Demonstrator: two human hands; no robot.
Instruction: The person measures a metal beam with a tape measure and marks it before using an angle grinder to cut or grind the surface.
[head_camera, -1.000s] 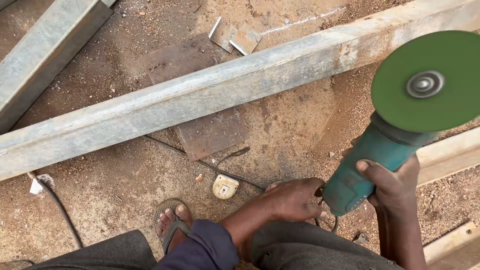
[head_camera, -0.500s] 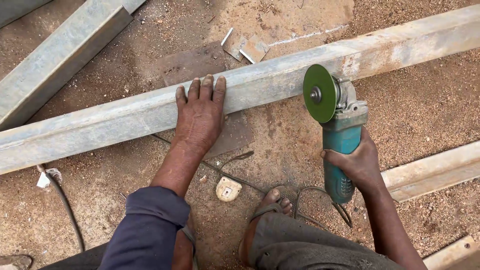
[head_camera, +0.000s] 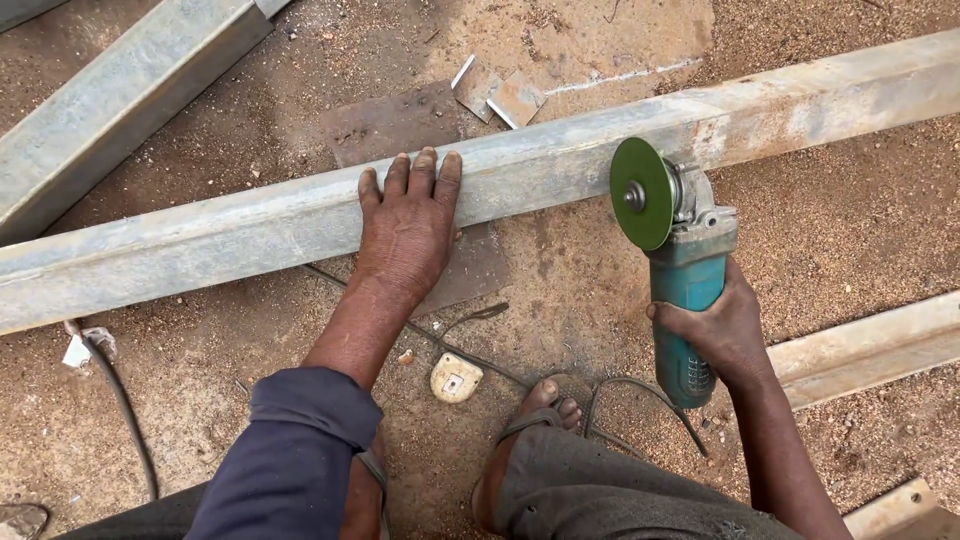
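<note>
A long grey metal beam (head_camera: 560, 170) lies slantwise across the sandy ground. My left hand (head_camera: 408, 222) rests flat on its near side, fingers together and pointing away. My right hand (head_camera: 712, 328) grips the teal body of an angle grinder (head_camera: 686, 290). Its green disc (head_camera: 640, 193) stands on edge right at the beam's near face, to the right of my left hand. Whether the disc touches the metal is unclear.
A second grey beam (head_camera: 120, 95) lies at the upper left and a pale bar (head_camera: 870, 345) at the right. Flat rusty plates (head_camera: 400, 130) and small metal offcuts (head_camera: 500, 95) lie under and behind the beam. A cable (head_camera: 120, 400) and my sandalled foot (head_camera: 530, 420) are near me.
My left hand left the grinder and came to rest flat on the beam. My right hand brought the grinder down from the upper right, so the disc now stands at the beam.
</note>
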